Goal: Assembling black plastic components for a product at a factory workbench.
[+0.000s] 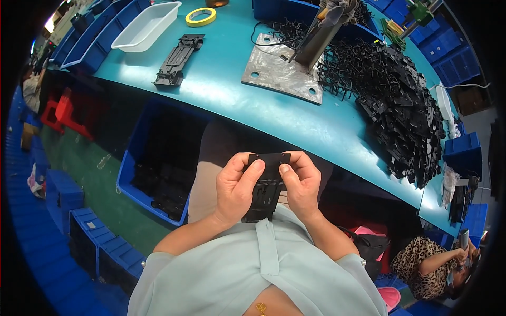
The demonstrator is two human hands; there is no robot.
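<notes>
Between my two hands, close to my body and below the table edge, is a black plastic chassis-like part (pixel 266 192). My left hand (pixel 237 184) grips its upper left corner, thumb on top. On the upper right corner, my right hand (pixel 300 181) is closed in the same way. A flat plate with small holes at its corners forms the far end; ribbed detail runs down toward my lap, where the near end meets my shirt. A similar long black chassis (pixel 178 60) lies alone on the table.
The teal table (pixel 211 95) carries a steel stand plate (pixel 263 73) with a post, a heap of black parts (pixel 403 110), yellow tape (pixel 201 17) and a white tray (pixel 145 29). A blue bin (pixel 126 168) of black parts sits left of my legs. Another person (pixel 429 263) works at right.
</notes>
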